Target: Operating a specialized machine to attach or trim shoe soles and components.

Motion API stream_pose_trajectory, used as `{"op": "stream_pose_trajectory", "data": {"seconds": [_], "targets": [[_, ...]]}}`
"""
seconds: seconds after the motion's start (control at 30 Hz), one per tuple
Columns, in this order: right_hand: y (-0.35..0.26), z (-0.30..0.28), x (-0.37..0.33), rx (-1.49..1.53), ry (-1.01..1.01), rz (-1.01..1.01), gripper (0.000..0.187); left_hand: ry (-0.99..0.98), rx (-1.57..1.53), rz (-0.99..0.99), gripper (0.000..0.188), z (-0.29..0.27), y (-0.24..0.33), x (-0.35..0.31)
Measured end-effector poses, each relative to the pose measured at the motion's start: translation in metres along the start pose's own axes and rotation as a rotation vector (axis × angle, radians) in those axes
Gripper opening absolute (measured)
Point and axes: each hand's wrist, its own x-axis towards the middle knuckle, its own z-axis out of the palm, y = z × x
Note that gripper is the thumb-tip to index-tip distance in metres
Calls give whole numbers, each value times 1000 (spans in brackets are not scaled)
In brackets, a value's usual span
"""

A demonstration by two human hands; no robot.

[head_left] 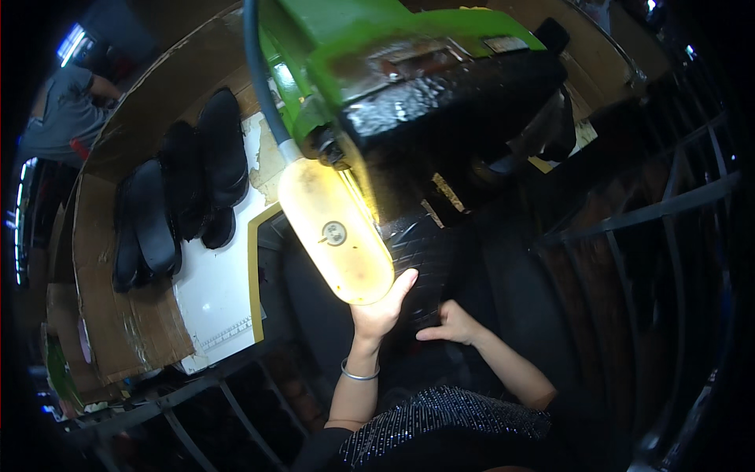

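Flanking hands: left hand [379, 316], thumb spread; right hand [460, 324], thumb and finger parted; whether pinching, cannot tell.
Black ribbed piece [419, 256]: beside left thumb, below green-and-black machine [440, 82].
Handling: probably light, bendable; edges suit gripping.

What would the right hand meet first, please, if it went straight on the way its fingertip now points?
The right hand points leftward, so it would probably meet the left wrist first, though the space between is too dark to rule out something nearer, and depth is unclear.
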Motion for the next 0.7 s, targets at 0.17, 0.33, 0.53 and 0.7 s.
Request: {"op": "stream_pose_trajectory", "data": {"seconds": [0.17,0.33,0.53,0.7], "targets": [[34,-26,-46,380,187,-43,38,3,-188,-52,33,7,-4,-13],[-2,-57,-76,398,557,-247,28,3,-264,-91,34,17,-16,-16],[-92,-86,-65,191,905,-515,26,41,-109,34,15,23,17,13],[-162,-112,-35,-40,814,-547,26,49,-88,105,20,9,21,31]]}}
